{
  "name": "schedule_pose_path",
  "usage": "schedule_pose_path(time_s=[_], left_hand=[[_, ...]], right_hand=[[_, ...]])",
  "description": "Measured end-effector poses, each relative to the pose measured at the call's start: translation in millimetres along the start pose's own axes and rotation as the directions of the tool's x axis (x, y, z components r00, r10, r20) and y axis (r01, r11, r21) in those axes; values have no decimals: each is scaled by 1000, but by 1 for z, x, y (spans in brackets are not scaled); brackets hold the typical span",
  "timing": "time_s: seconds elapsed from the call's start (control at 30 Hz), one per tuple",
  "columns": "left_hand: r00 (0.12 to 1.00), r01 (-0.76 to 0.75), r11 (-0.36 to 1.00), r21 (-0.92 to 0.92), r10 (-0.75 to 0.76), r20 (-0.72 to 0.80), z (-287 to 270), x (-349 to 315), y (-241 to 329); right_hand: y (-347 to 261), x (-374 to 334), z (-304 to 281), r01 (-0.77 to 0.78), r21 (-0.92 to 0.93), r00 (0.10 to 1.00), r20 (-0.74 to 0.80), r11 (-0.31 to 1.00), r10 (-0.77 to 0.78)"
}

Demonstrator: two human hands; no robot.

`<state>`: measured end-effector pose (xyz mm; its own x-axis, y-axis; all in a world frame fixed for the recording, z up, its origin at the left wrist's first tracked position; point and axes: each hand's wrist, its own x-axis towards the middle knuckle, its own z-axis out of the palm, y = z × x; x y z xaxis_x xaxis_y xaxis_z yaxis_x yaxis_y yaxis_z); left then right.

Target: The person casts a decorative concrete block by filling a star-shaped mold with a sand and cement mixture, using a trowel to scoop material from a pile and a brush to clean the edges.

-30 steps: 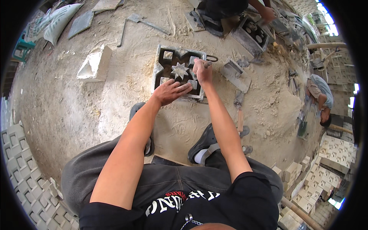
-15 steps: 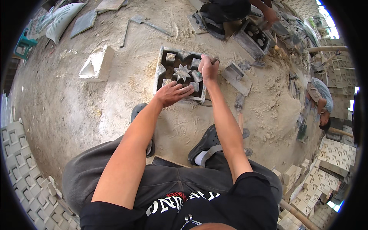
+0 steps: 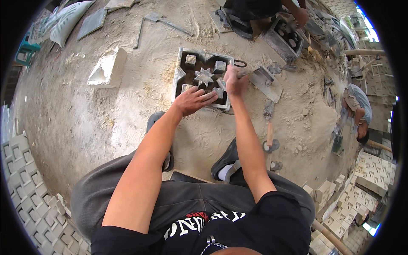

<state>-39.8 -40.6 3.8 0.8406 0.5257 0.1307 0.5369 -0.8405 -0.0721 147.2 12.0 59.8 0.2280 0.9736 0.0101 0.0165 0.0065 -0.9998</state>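
Observation:
A square metal block mould (image 3: 176, 85) lies on the sandy ground in front of me, with a star-shaped core (image 3: 204, 77) in its middle and square posts near its corners. My left hand (image 3: 193, 101) lies over the mould's near side, fingers stretched out and touching the near posts. Over the right wall, my right hand (image 3: 236, 80) is closed around a small scraper-like tool (image 3: 221, 83), its pale end down inside the mould. The fingers hide most of this tool, so its exact kind is unclear. A wire loop handle (image 3: 240, 63) sticks out on the mould's far right.
A trowel (image 3: 267, 84) and a wooden-handled tool (image 3: 269, 131) lie to the right. A white block (image 3: 108, 70) stands at left, an angled metal bar (image 3: 168, 26) beyond. Another person works at a second mould (image 3: 282, 38); one more bends at far right (image 3: 357, 110).
My right hand has come slightly nearer to me along the mould's right wall, uncovering the wire loop handle. My left hand stays on the near side. The view has shifted a little.

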Motion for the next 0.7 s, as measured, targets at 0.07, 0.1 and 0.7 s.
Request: schedule_pose_path(time_s=[0.07, 0.1, 0.7], left_hand=[[1000, -13, 1000, -10, 13, -10, 0, 6, 2], [1000, -9, 1000, -17, 9, -7, -1, 6, 1], [1000, -8, 998, -60, 7, -12, 0, 8, 4]], right_hand=[[37, 11, -6, 111, -265, 993, -6, 958, -117], [35, 16, -3, 127, -241, 991, 3, 962, -131], [55, 13, -8, 27, -167, 999, 45, 986, -19]])
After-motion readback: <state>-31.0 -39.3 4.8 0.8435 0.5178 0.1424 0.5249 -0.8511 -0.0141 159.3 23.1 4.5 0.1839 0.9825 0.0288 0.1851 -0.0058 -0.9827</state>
